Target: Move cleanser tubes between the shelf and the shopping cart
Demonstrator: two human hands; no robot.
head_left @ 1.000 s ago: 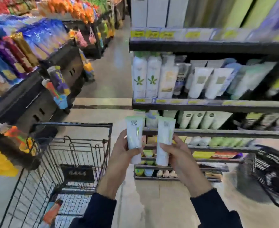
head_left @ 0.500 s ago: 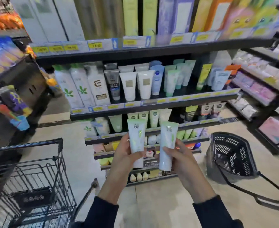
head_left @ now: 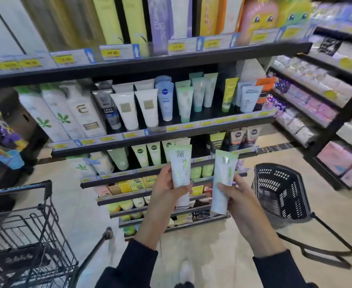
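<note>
Between the earlier frame and this one, your view had swung right: the shopping cart (head_left: 25, 235) had slid to the lower left edge, and the shelf (head_left: 162, 132) of cleansers had come square in front of you. Your hands had barely shifted relative to each other.

Your left hand (head_left: 166, 190) gripped one cleanser tube (head_left: 180, 173) around its lower half, cap end down. Your right hand (head_left: 235, 196) gripped a second tube (head_left: 223, 179) the same way. Both tubes stood nearly upright, side by side and apart, with their printed faces toward you (probably so that you could check the labels against the stock).

Each tube rose above its hand in front of the lower shelf rows. Matching green-topped tubes (head_left: 184, 102) stood on the shelf above. A black basket (head_left: 281, 192) sat on the floor to your right.
</note>
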